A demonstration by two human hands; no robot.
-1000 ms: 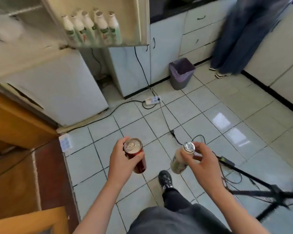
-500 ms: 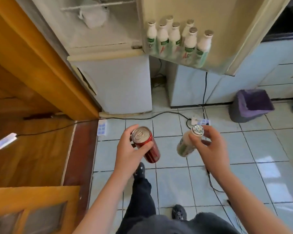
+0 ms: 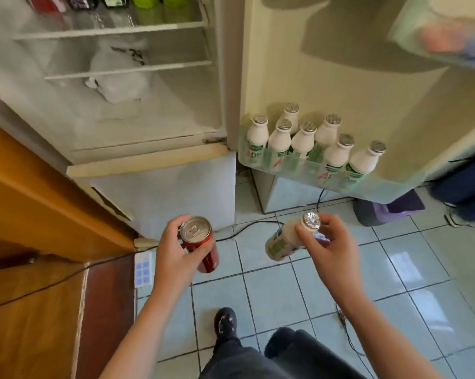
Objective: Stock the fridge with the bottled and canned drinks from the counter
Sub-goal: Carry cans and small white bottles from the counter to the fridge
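1. Red aluminium is seen in the left grip point(image 3: 176, 250): a red can point(image 3: 201, 244) is clasped round its side, top up, over the tiled floor in front of the fridge.
2. A white milk-drink bottle point(image 3: 281, 243) is pinched at its foil-capped neck by the right grip point(image 3: 332, 250), its body tilted down and leftward, in the air below the open door.
3. Seven like bottles point(image 3: 303, 143) are already stood in the door rack point(image 3: 293, 166), and more containers point(image 3: 146, 1), too blurred to name, are ranged on the top shelf. The stocking is judged well under way, with both held drinks not yet placed. The worktop is out of view, so what is left cannot be told.
4. Open room is seen at the rack's outer end, beyond the last bottle, and on the wire shelf point(image 3: 176, 65) beside a white plastic bag point(image 3: 119, 75).
5. The rack's front lip would have to be cleared from above. A cable point(image 3: 247, 228) and a waste bin point(image 3: 395, 209) lie on the floor near the feet.
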